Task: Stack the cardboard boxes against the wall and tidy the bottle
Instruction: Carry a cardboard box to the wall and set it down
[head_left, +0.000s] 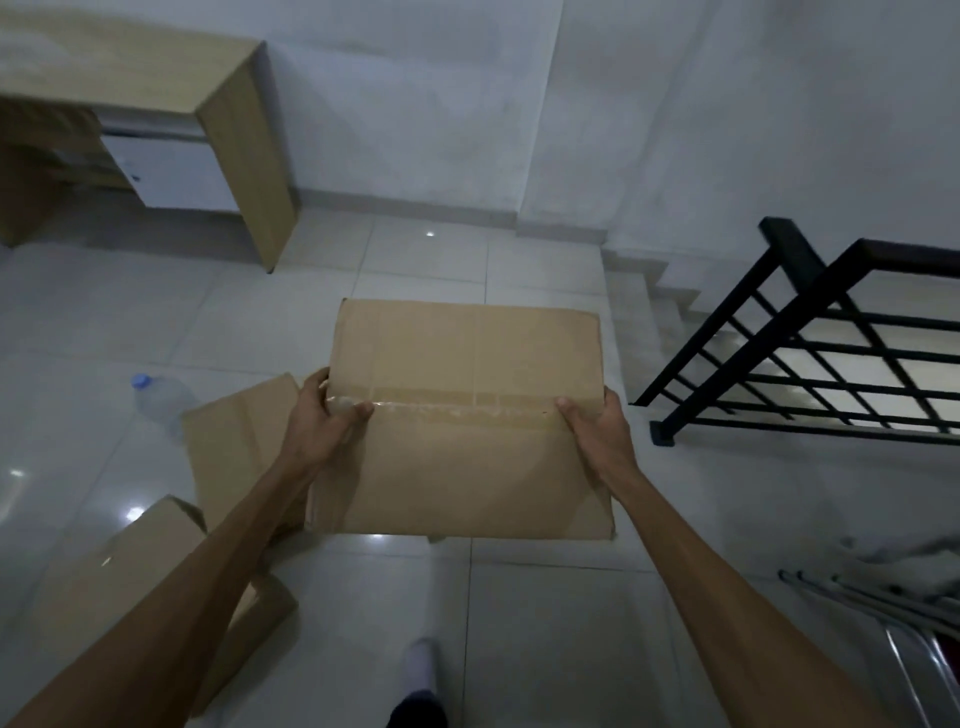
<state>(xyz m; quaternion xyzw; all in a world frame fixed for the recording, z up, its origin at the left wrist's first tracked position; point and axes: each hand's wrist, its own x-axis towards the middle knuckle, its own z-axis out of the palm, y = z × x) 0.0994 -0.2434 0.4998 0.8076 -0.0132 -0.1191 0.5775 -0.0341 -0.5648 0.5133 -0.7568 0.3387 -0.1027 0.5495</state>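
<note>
I hold a brown cardboard box (467, 415) with a taped seam above the tiled floor, in the middle of the view. My left hand (324, 415) grips its left edge, thumb on top by the tape. My right hand (597, 423) grips the right edge the same way. Two more cardboard boxes lie on the floor to the left: one (234, 447) partly hidden behind my left arm, another (130, 587) nearer me. A clear plastic bottle (158, 400) with a blue cap lies on the tiles beside them. The white wall (467, 130) is straight ahead.
A wooden desk (244, 130) stands against the wall at the far left. A black metal stair railing (831, 353) guards descending stairs on the right. Metal rods (883, 608) lie at the lower right. My foot (421, 686) shows at the bottom.
</note>
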